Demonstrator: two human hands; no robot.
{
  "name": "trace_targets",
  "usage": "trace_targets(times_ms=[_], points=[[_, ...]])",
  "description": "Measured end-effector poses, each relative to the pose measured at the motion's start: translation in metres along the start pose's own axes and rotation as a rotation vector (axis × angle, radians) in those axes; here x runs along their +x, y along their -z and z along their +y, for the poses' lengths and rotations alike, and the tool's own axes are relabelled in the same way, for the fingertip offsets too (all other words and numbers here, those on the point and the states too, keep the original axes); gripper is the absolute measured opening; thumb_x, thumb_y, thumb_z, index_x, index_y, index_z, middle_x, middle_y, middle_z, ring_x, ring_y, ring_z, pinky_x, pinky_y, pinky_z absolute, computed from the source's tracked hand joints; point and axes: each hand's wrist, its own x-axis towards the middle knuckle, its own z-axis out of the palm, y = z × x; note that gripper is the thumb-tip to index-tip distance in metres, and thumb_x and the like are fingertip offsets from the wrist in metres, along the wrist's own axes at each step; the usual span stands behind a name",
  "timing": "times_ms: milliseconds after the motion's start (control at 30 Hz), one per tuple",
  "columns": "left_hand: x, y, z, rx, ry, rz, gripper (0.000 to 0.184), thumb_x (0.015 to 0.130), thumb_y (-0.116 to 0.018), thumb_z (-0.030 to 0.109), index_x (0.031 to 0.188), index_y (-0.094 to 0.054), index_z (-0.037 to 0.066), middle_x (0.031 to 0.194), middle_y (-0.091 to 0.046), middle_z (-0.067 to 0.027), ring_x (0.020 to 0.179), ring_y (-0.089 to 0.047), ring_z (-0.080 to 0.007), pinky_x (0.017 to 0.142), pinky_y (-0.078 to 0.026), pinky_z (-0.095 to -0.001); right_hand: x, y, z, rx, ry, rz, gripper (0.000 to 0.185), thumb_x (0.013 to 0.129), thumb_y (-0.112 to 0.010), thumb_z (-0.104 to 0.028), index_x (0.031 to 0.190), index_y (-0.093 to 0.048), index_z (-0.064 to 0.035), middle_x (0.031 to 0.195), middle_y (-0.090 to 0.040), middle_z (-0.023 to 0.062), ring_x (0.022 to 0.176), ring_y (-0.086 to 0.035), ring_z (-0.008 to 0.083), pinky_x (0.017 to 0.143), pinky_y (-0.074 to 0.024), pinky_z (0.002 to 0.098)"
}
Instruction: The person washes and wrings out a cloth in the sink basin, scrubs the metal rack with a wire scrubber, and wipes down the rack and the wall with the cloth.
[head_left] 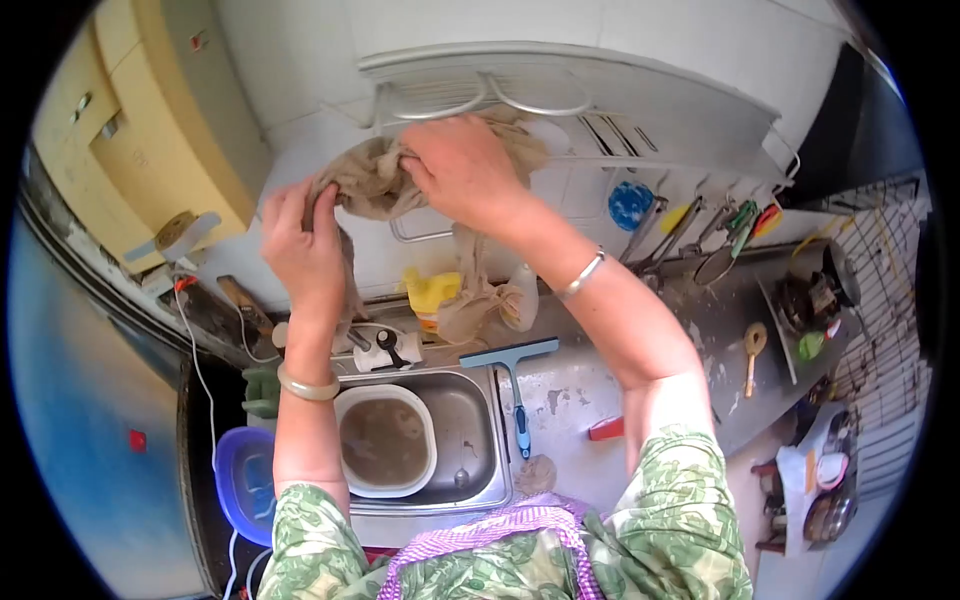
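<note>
Both my hands are raised to the metal wall rack (570, 85) above the sink. A crumpled brown cloth (370, 180) stretches between them, with part of it lying up by the rack's bars. My left hand (300, 245) pinches the cloth's left end between thumb and fingers, and a strip hangs down beside the wrist. On the right, my right hand (465, 170) is closed on the cloth's upper part, just below the curved rods. Below the rack hangs more thin brown fabric (472, 310), near a yellow container (432, 293).
Below is a steel sink (480, 425) with a white basin (432, 440) of murky water. A tap (388, 350) stands behind it. A blue squeegee (516, 390) lies on the counter. Utensils (690, 220) hang at right. A blue tub (230, 500) sits at lower left.
</note>
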Motion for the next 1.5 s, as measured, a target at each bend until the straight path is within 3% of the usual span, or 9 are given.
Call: trace_targets(times_ms=[267, 467, 667, 833, 1033, 1067, 1233, 1333, 1500], points=[[-0.013, -0.046, 0.079, -0.149, -0.205, -0.182, 0.023, 0.081, -0.072, 0.002, 0.104, -0.071, 0.003, 0.095, -0.064, -0.013, 0.079, -0.065, -0.0261, 0.069, -0.052, -0.0347, -0.051, 0.068, 0.064, -0.27, 0.043, -0.071, 0.009, 0.077, -0.059, -0.009, 0.086, -0.058, -0.0077, 0.087, -0.061, 0.009, 0.088, -0.059, 0.0318, 0.075, -0.0463, 0.0439], [-0.041, -0.114, 0.124, -0.259, -0.281, -0.395, 0.023, 0.078, -0.075, 0.011, 0.094, -0.061, 0.003, 0.093, -0.058, -0.0165, 0.081, -0.063, -0.037, 0.066, -0.053, -0.0439, -0.099, 0.141, 0.142, -0.606, -0.248, -0.089, 0.009, 0.086, -0.056, -0.011, 0.085, -0.058, -0.0028, 0.082, -0.061, 0.0131, 0.083, -0.056, 0.0373, 0.073, -0.0462, 0.0423], [-0.002, -0.094, 0.159, -0.275, -0.262, -0.462, 0.021, 0.077, -0.071, 0.006, 0.092, -0.057, 0.002, 0.093, -0.055, -0.0188, 0.085, -0.062, -0.0421, 0.07, -0.053, -0.048, -0.064, 0.201, 0.138, -0.107, -0.639, 0.028, 0.029, 0.093, -0.06, -0.025, 0.089, -0.059, 0.0038, 0.075, -0.059, 0.0087, 0.07, -0.053, 0.0152, 0.065, -0.0421, 0.0315], [0.122, -0.055, 0.134, -0.043, -0.401, -0.28, 0.023, 0.078, -0.072, 0.011, 0.098, -0.064, 0.004, 0.095, -0.064, -0.0166, 0.089, -0.063, -0.0356, 0.076, -0.052, -0.0422, 0.015, 0.219, 0.106, 0.389, -0.616, -0.125, 0.031, 0.091, -0.065, -0.029, 0.1, -0.064, 0.0004, 0.08, -0.062, 0.0026, 0.075, -0.049, 0.0076, 0.067, -0.0429, 0.0274], [0.2, -0.027, 0.048, 0.213, -0.462, -0.358, 0.028, 0.077, -0.075, 0.016, 0.099, -0.063, 0.004, 0.092, -0.067, -0.0142, 0.086, -0.065, -0.0333, 0.075, -0.05, -0.0402, 0.081, 0.118, 0.097, -0.01, 0.071, 0.151, 0.019, 0.081, -0.071, -0.019, 0.098, -0.068, -0.0112, 0.081, -0.061, 0.0046, 0.08, -0.058, 0.0209, 0.075, -0.0474, 0.0333], [0.201, -0.025, 0.026, 0.145, -0.38, -0.424, 0.028, 0.077, -0.077, 0.017, 0.097, -0.064, 0.004, 0.089, -0.067, -0.0123, 0.082, -0.064, -0.0292, 0.073, -0.05, -0.0382, 0.087, 0.099, 0.101, -0.082, 0.233, 0.208, 0.018, 0.079, -0.072, -0.018, 0.096, -0.068, -0.0122, 0.082, -0.062, 0.0052, 0.081, -0.059, 0.0242, 0.075, -0.048, 0.0349], [0.154, -0.052, -0.07, -0.181, 0.093, -0.735, 0.019, 0.078, -0.079, 0.016, 0.084, -0.067, 0.003, 0.074, -0.062, 0.003, 0.07, -0.053, -0.0064, 0.065, -0.044, -0.0249, 0.088, 0.033, 0.097, -0.18, 0.288, -0.006, 0.015, 0.073, -0.07, -0.01, 0.087, -0.064, -0.01, 0.084, -0.061, 0.0048, 0.084, -0.06, 0.028, 0.073, -0.0479, 0.0392], [0.139, -0.068, -0.073, -0.196, 0.318, -0.697, 0.028, 0.074, -0.083, 0.026, 0.077, -0.067, 0.003, 0.069, -0.063, 0.001, 0.066, -0.054, -0.0083, 0.061, -0.043, -0.0262, 0.09, 0.013, 0.099, -0.311, 0.228, 0.015, 0.016, 0.073, -0.069, -0.011, 0.085, -0.06, -0.0095, 0.082, -0.06, 0.0051, 0.083, -0.06, 0.0289, 0.072, -0.0479, 0.0404], [0.149, -0.081, -0.057, -0.05, 0.448, -0.705, 0.042, 0.074, -0.083, 0.038, 0.092, -0.069, 0.003, 0.076, -0.065, -0.0016, 0.073, -0.059, -0.0115, 0.069, -0.048, -0.028, 0.072, 0.031, 0.11, -0.348, 0.056, 0.0, 0.018, 0.076, -0.068, -0.018, 0.088, -0.058, -0.0113, 0.083, -0.062, 0.0069, 0.082, -0.062, 0.032, 0.069, -0.048, 0.0435]])
